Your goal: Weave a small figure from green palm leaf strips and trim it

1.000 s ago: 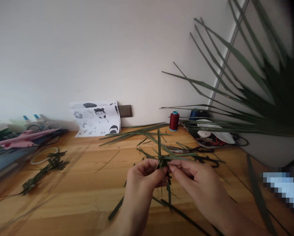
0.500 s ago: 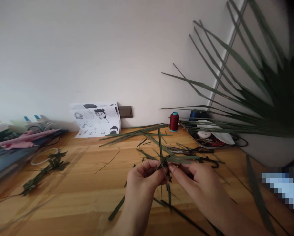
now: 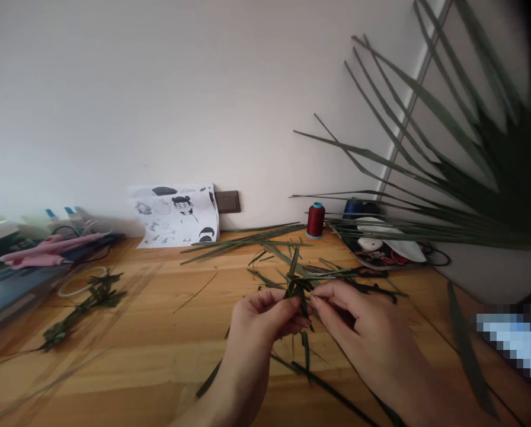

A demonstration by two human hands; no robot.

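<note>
Leaf piece (image 3: 297, 290) held above wooden table (image 3: 159, 341).
Left hand (image 3: 265, 317) clamped it; right hand (image 3: 367, 323) sat at its right, finger grip unclear.

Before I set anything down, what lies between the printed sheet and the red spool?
In the head view, long green leaf strips lie on the table between the printed sheet and the red spool; behind is a dark wall plate.

Left fingers (image 3: 287, 309) pinched, right fingers (image 3: 336, 292) pinched; forearms (image 3: 234, 400) angled inward
</note>
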